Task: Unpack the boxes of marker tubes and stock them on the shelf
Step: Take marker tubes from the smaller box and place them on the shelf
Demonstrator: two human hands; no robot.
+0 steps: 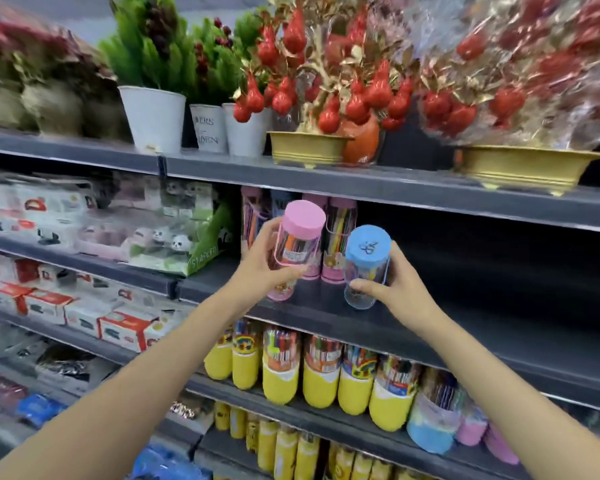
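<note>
1. Both hands are up at the middle shelf point(482, 327), each one carrying a marker tube. No boxes in shot at all.
2. The left hand point(264, 261) has its fingers wrapped round the pink-capped tube point(297, 251), thumb across the front. The tube leans a touch, cap tipped up and to the right, its base hovering at the shelf's front edge.
3. The right hand point(392, 282) grips the blue-capped tube point(368, 268), thumb laid across the lower body and fingers curled behind. Long axis close to upright, base low over the shelf; whether it is touching down I can't quite tell.
4. Just behind the pink one stand the tubes already stocked point(336, 240), pink-based, tight against the back left of this bay. Everything to the right of them is bare dark shelf.
5. Here's the relation that matters: the open space lies right of and behind the blue tube, so the right hand looks nearer the gap. The pink tube sits directly in front of the standing row.
6. My read: both need straightening and setting upright, base down, beside that row.
7. Below, the yellow-based tubes point(319, 379) fill the next shelf; potted fake plants point(153, 112) sit above.
</note>
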